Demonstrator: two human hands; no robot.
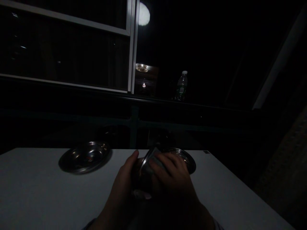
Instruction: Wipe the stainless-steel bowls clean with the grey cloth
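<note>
A shiny metal bowl [139, 175] is tilted between my two hands above the white table, its bright rim facing up and to the right. My left hand [122, 183] is wrapped round its left side, thumb pointing up. Over the rim, my right hand [176, 177] presses a greyish cloth [156, 154] with bent fingers. Dim light hides much of the bowl's body and the undersides of both hands. Beyond my right hand lies a round metal dish [191, 163], partly covered by it. Another wide metal dish [83, 158] sits to the left, apart from my hands.
The white table [35, 191] has its far edge just behind the dishes. A plastic bottle [182, 86] with a white cap stands on the dark sill beyond. At the upper left is a white-framed window [131, 48]. The surroundings are very dark.
</note>
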